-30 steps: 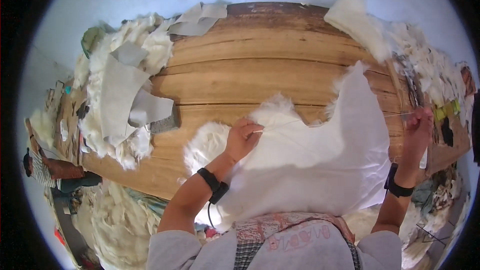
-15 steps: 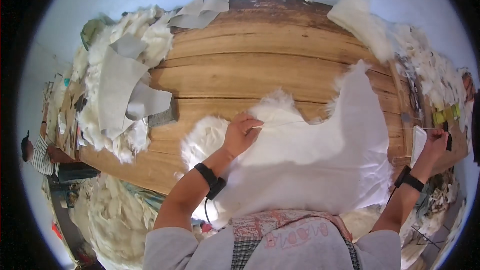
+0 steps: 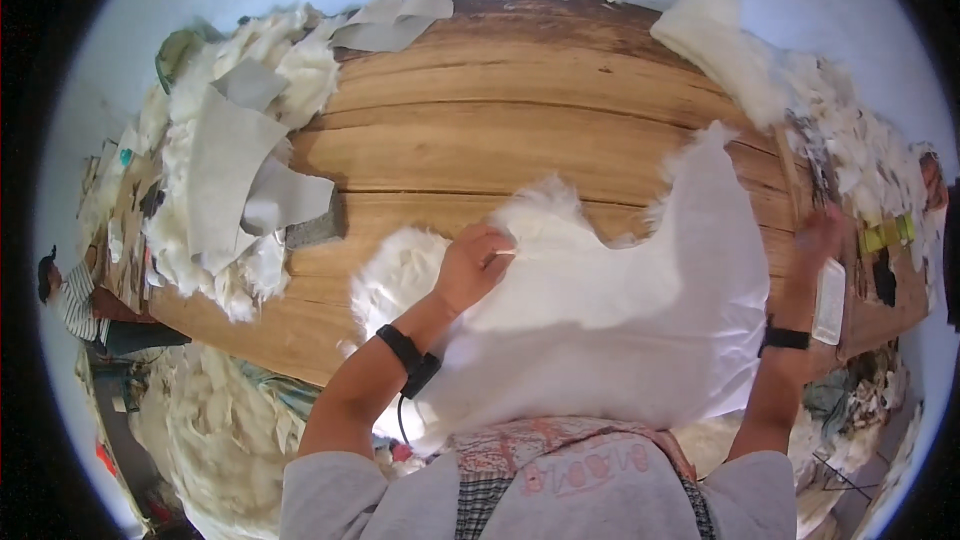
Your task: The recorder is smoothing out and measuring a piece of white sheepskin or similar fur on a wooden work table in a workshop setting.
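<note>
A white fur pelt (image 3: 620,310) lies skin side up on the wooden table in front of me, its fluffy hair showing along the far and left edges. My left hand (image 3: 473,265) is closed in a pinch on the pelt's far edge, left of its curved notch. My right hand (image 3: 820,230) reaches over the table's right side, beyond the pelt, nearest to a strip of thin dark tools (image 3: 822,172). Its fingers are smeared by motion, so I cannot see what they hold. The thread is hard to make out now.
Fur scraps and pale cut pieces (image 3: 225,170) are heaped at the left, beside a grey block (image 3: 318,225). A white oblong case (image 3: 829,302), a yellow-green spool (image 3: 888,234) and more fur (image 3: 860,140) are at the right. Another person (image 3: 75,305) stands far left.
My right hand has moved forward and inward from the far right, where it held a thread stretched from the pelt. My left hand stays pinched at the pelt's edge.
</note>
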A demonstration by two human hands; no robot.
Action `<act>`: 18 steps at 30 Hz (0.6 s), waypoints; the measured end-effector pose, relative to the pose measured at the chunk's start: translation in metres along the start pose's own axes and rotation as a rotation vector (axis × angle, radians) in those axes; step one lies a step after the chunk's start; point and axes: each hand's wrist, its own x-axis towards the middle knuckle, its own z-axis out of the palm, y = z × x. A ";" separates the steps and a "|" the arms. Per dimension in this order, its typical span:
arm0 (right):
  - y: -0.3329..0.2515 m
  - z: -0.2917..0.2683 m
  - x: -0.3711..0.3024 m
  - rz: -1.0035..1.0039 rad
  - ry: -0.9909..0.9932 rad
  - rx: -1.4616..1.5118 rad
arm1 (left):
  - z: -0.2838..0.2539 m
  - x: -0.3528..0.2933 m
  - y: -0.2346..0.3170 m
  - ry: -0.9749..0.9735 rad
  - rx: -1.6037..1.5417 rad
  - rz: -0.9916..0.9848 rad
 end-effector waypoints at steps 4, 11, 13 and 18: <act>-0.058 0.157 -0.143 -0.145 -0.888 -0.173 | -0.004 0.000 0.004 -0.005 -0.012 -0.025; -0.116 0.264 -0.223 -0.476 -1.505 -0.203 | -0.007 0.005 0.009 -0.092 -0.088 -0.040; -0.108 0.270 -0.226 -0.430 -1.535 -0.172 | -0.007 0.004 0.004 -0.104 -0.091 -0.023; -0.098 0.274 -0.225 -0.284 -1.569 -0.137 | -0.007 0.002 0.003 -0.080 -0.121 -0.049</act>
